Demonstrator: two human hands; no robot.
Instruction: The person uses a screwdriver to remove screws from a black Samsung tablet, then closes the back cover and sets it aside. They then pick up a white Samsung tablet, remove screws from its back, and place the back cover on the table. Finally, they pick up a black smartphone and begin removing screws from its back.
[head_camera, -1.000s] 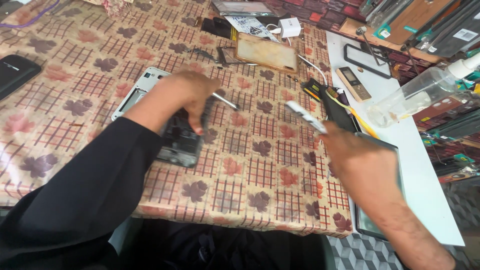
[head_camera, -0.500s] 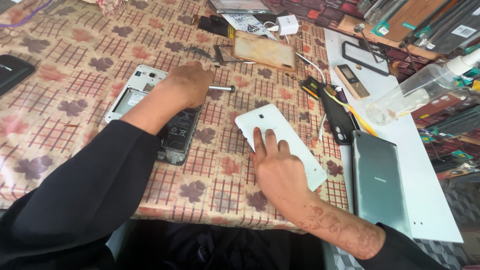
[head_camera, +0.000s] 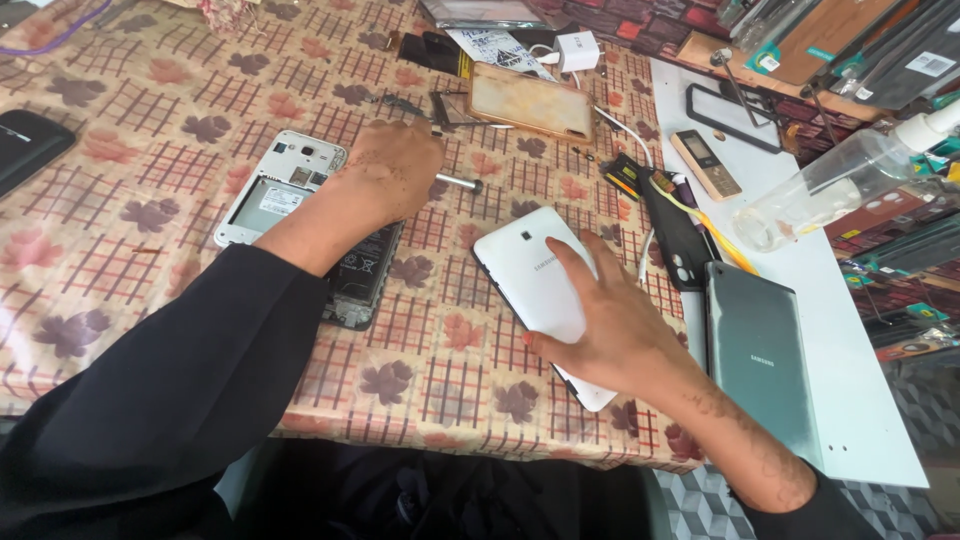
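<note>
My right hand (head_camera: 610, 325) rests palm-down on a white tablet (head_camera: 530, 270) lying back-up on the patterned tablecloth, fingers spread over its lower half. My left hand (head_camera: 390, 175) is closed around a metal screwdriver (head_camera: 458, 183) whose tip pokes out to the right. Under my left forearm lie an opened white phone (head_camera: 275, 190) with its back removed and a dark phone part (head_camera: 362, 275).
A grey tablet (head_camera: 760, 365) lies on a white board (head_camera: 860, 380) at the right, beside a clear spray bottle (head_camera: 830, 185), a small bar phone (head_camera: 705, 163), a black case (head_camera: 680, 240) and a tan phone (head_camera: 525, 103). A black phone (head_camera: 25, 150) sits far left.
My right hand brought the white tablet in from the right, laid it flat, and has now slid down over its lower half. My left hand stayed on the screwdriver.
</note>
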